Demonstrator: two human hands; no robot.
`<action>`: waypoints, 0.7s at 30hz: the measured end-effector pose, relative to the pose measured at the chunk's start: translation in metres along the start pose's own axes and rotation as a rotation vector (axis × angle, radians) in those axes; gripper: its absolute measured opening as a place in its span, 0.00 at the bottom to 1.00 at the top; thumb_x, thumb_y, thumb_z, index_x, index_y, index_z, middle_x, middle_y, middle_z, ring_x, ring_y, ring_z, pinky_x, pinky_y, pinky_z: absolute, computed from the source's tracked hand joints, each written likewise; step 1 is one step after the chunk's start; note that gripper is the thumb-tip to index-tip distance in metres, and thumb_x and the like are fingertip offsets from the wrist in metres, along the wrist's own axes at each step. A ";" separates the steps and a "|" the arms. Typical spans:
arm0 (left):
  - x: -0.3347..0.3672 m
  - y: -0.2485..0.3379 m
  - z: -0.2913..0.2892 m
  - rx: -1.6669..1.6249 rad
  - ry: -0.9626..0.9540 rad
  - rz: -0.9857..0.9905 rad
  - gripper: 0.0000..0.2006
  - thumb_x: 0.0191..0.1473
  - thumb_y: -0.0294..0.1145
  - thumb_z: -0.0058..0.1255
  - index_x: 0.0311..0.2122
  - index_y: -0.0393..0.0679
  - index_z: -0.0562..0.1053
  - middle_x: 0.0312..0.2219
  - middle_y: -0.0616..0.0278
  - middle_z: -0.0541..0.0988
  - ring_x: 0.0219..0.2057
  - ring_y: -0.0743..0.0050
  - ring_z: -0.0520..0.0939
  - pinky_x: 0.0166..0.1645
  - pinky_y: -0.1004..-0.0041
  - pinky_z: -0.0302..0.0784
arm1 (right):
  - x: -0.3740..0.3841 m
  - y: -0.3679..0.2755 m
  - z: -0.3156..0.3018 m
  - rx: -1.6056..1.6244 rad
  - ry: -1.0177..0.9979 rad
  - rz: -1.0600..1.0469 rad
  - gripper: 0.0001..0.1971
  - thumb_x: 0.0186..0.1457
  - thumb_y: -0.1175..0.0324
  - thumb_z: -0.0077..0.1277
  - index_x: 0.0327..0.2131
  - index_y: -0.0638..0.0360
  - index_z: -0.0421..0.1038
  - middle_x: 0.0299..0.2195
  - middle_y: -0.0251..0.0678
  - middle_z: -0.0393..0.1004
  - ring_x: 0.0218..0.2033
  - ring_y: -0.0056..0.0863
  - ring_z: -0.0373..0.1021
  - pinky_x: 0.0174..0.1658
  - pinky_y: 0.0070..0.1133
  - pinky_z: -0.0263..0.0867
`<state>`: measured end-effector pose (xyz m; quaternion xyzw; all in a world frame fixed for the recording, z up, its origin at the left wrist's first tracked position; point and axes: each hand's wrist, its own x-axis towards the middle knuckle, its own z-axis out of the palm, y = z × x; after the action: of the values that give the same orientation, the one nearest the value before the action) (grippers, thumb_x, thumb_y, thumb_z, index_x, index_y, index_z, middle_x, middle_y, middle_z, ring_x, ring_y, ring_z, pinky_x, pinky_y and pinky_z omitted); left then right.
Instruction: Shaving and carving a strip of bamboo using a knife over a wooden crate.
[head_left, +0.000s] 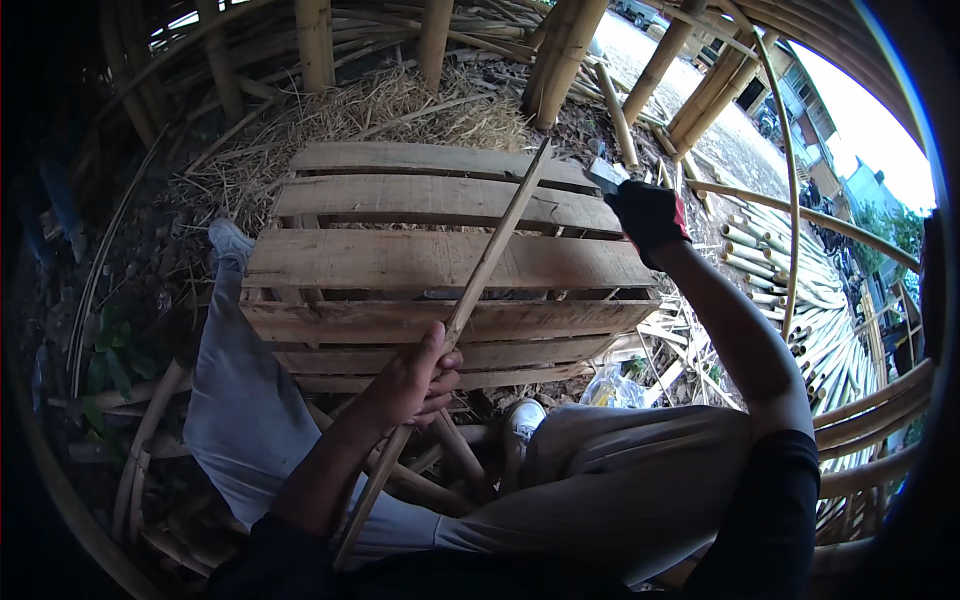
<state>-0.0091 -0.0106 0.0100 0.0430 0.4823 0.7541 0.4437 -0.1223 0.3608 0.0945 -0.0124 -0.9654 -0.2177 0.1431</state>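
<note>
My bare left hand [420, 378] is wrapped around a long split bamboo strip [497, 240]. The strip slants from beside my left forearm up across a slatted wooden crate [400, 258], and its far end is pointed. My right hand [650, 218], in a black and red glove, is closed around a knife. Its short, broad pale blade [608, 172] shows past the knuckles, while the handle is hidden in the glove. The blade is apart from the strip, to the right of its pointed end, near the crate's far right corner.
Dry straw-like shavings [400, 115] lie beyond the crate. Thick upright bamboo posts [565, 60] stand at the back. Cut bamboo poles [820, 330] are stacked at the right. My legs [620, 470] straddle the near side, with a clear plastic bag [612, 388] by the crate.
</note>
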 end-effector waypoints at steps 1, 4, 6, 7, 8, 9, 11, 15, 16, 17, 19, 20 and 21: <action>0.004 0.003 0.005 0.042 -0.014 0.003 0.28 0.61 0.66 0.27 0.29 0.49 0.58 0.12 0.77 0.53 0.08 0.91 0.52 0.10 0.86 0.48 | 0.004 0.042 0.032 -0.208 0.116 -0.066 0.15 0.59 0.52 0.46 0.31 0.51 0.77 0.25 0.37 0.77 0.25 0.36 0.76 0.26 0.30 0.70; 0.000 0.003 0.003 0.041 0.016 0.008 0.27 0.61 0.66 0.27 0.29 0.49 0.58 0.12 0.77 0.53 0.08 0.90 0.51 0.10 0.85 0.48 | 0.017 0.028 0.004 -0.041 0.181 0.003 0.18 0.60 0.49 0.44 0.32 0.50 0.76 0.25 0.38 0.77 0.28 0.37 0.76 0.31 0.33 0.70; 0.001 0.002 -0.002 0.038 0.044 0.007 0.27 0.61 0.66 0.27 0.29 0.49 0.58 0.12 0.77 0.53 0.08 0.90 0.51 0.10 0.85 0.48 | 0.004 -0.008 -0.028 0.071 -0.030 -0.032 0.21 0.60 0.44 0.41 0.33 0.49 0.76 0.27 0.38 0.78 0.30 0.37 0.76 0.34 0.32 0.71; 0.000 0.002 -0.003 0.044 0.055 0.005 0.27 0.61 0.66 0.27 0.29 0.49 0.58 0.12 0.77 0.53 0.08 0.91 0.51 0.10 0.85 0.47 | -0.003 -0.012 -0.023 0.119 -0.014 -0.203 0.24 0.60 0.42 0.38 0.32 0.49 0.75 0.30 0.38 0.78 0.32 0.37 0.76 0.37 0.31 0.71; 0.000 0.001 -0.004 0.044 0.059 0.002 0.27 0.61 0.66 0.27 0.29 0.49 0.58 0.12 0.77 0.53 0.08 0.91 0.51 0.10 0.85 0.47 | -0.009 -0.018 -0.020 0.189 -0.057 -0.231 0.21 0.59 0.43 0.41 0.33 0.49 0.75 0.30 0.37 0.78 0.33 0.36 0.76 0.37 0.31 0.70; -0.001 -0.001 -0.006 0.041 0.062 0.009 0.27 0.61 0.66 0.27 0.29 0.49 0.58 0.12 0.77 0.53 0.08 0.91 0.51 0.10 0.85 0.47 | -0.011 -0.022 -0.019 0.148 -0.072 -0.330 0.20 0.59 0.44 0.43 0.32 0.48 0.75 0.29 0.37 0.78 0.32 0.37 0.76 0.37 0.32 0.70; 0.003 0.000 -0.005 0.042 0.030 0.018 0.27 0.61 0.66 0.27 0.28 0.49 0.58 0.12 0.77 0.53 0.08 0.91 0.51 0.10 0.85 0.47 | -0.015 -0.012 -0.007 0.030 -0.006 -0.165 0.16 0.57 0.48 0.48 0.30 0.48 0.76 0.26 0.35 0.76 0.30 0.37 0.75 0.34 0.32 0.70; 0.004 0.004 0.000 0.050 0.037 0.011 0.27 0.61 0.66 0.27 0.29 0.49 0.58 0.12 0.77 0.53 0.08 0.90 0.51 0.10 0.85 0.47 | 0.009 0.028 0.010 -0.048 0.189 -0.028 0.21 0.58 0.45 0.46 0.28 0.54 0.74 0.24 0.36 0.76 0.25 0.34 0.75 0.27 0.31 0.68; 0.002 0.004 -0.002 0.044 0.058 0.003 0.27 0.61 0.66 0.27 0.29 0.49 0.58 0.12 0.77 0.53 0.07 0.90 0.51 0.10 0.85 0.47 | 0.006 0.006 -0.007 -0.032 0.246 -0.066 0.21 0.59 0.45 0.45 0.30 0.52 0.74 0.24 0.37 0.76 0.25 0.35 0.75 0.27 0.31 0.69; 0.001 0.005 0.000 0.044 0.058 0.005 0.27 0.61 0.66 0.27 0.29 0.49 0.58 0.12 0.77 0.53 0.07 0.90 0.51 0.10 0.85 0.47 | 0.006 -0.003 -0.005 0.046 0.207 -0.061 0.20 0.59 0.45 0.44 0.31 0.51 0.73 0.24 0.37 0.76 0.26 0.36 0.75 0.28 0.32 0.70; 0.000 0.006 0.000 0.038 0.040 0.006 0.27 0.61 0.66 0.26 0.29 0.49 0.58 0.12 0.77 0.53 0.07 0.90 0.51 0.10 0.85 0.47 | 0.005 -0.028 -0.009 0.168 0.077 -0.117 0.19 0.60 0.46 0.43 0.32 0.50 0.73 0.28 0.37 0.77 0.30 0.38 0.76 0.31 0.33 0.71; -0.002 0.007 0.001 0.041 0.040 0.002 0.27 0.61 0.66 0.26 0.29 0.49 0.58 0.12 0.77 0.53 0.07 0.90 0.51 0.10 0.85 0.47 | 0.000 -0.041 -0.021 0.210 0.020 -0.214 0.19 0.60 0.47 0.43 0.33 0.50 0.73 0.33 0.37 0.78 0.33 0.37 0.76 0.34 0.32 0.72; -0.004 0.008 0.001 0.025 0.021 0.015 0.27 0.61 0.66 0.26 0.29 0.49 0.58 0.12 0.77 0.53 0.07 0.90 0.51 0.10 0.85 0.47 | 0.003 -0.047 -0.008 0.293 0.098 -0.327 0.19 0.60 0.47 0.43 0.33 0.51 0.73 0.34 0.37 0.78 0.34 0.37 0.76 0.35 0.32 0.72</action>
<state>-0.0110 -0.0136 0.0184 0.0442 0.4960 0.7518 0.4322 -0.1272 0.3150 0.0827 0.1756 -0.9678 -0.0958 0.1528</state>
